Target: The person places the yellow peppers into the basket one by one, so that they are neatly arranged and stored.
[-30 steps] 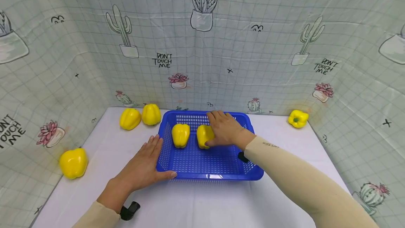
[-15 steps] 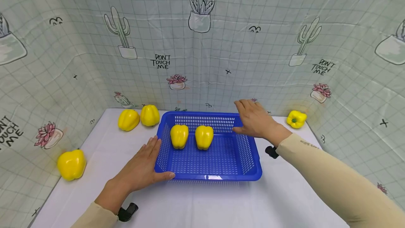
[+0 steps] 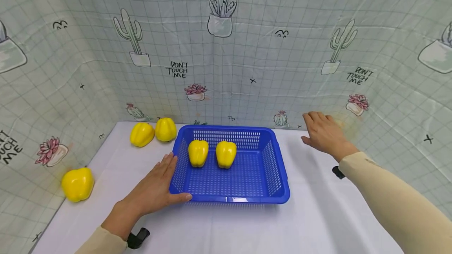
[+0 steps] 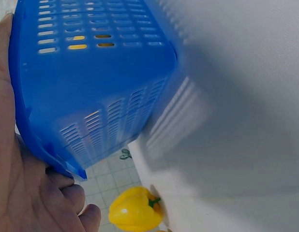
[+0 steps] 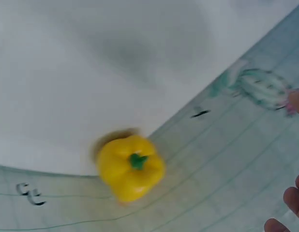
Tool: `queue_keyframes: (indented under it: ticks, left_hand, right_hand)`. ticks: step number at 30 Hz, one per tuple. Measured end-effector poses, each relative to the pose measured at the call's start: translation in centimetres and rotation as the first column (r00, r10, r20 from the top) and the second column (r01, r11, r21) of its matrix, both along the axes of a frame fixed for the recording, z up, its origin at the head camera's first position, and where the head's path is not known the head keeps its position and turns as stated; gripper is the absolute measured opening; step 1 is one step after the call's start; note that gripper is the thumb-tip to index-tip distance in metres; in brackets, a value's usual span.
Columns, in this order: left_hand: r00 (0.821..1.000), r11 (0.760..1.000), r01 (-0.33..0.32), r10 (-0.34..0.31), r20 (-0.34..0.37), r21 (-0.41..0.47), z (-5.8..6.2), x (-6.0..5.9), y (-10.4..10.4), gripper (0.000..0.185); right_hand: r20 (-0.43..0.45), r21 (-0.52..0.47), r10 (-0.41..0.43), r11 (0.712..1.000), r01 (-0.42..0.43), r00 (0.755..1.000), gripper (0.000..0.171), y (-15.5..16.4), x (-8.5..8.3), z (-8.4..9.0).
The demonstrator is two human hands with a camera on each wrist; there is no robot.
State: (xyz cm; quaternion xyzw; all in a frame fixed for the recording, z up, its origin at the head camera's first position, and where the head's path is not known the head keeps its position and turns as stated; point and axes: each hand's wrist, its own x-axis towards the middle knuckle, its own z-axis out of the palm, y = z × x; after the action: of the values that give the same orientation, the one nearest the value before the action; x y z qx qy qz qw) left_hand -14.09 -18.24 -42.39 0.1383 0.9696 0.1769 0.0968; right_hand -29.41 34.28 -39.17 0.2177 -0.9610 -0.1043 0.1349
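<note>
The right hand (image 3: pixel 325 132), thumb set apart from its fingers and holding nothing, hangs above the far right corner of the counter (image 3: pixel 226 230). It hides the yellow bell pepper (image 5: pixel 130 169) there from the head camera; the right wrist view shows it against the grid-printed cloth (image 3: pixel 247 58), green stem (image 5: pixel 138 161) towards the lens. The left hand (image 3: pixel 155 189) lies with straight fingers along the left side of the blue perforated basket (image 3: pixel 229 199), thumb at its near rim. Inside, two peppers (image 3: pixel 198 153) stand side by side, slightly apart, towards the far left. Three more are on the counter's left: a pair (image 3: pixel 142 134) near the back and a single pepper (image 3: pixel 77 184) beside the side cloth.

The step in hand appears to be taking the corner pepper. The cloth seems to leave little finger room, so a grasp from above, spread wide around the lobes rather than on the stem, should serve best; the glossy skin may slip under fingertips alone.
</note>
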Motion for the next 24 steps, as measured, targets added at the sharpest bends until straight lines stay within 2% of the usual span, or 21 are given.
queue_keyframes:
  ticks: [7,12,17,24]
  left_hand:
    - [1.000,1.000,-0.009,0.009,0.014,-0.006,0.1,0.0,0.0,0.133]
    - [1.000,1.000,-0.007,0.007,0.019,0.000,-0.1,0.0,0.0,0.132]
    - [1.000,1.000,-0.012,0.012,0.023,-0.001,-0.1,0.0,0.0,0.132]
    - [1.000,1.000,-0.007,0.007,0.016,0.003,-0.1,0.0,-0.2,0.134]
  right_hand:
    - [0.049,0.003,-0.055,0.998,0.055,0.997,0.075,5.0,-1.1,-2.3]
    - [0.035,0.077,-0.070,0.995,0.067,0.997,0.074,7.7,-1.7,-3.4]
    - [0.026,0.156,-0.066,0.986,0.061,0.997,0.067,9.1,-2.5,-4.3]
    - [0.018,0.230,-0.013,0.973,0.008,1.000,0.050,10.1,-3.7,-5.7]
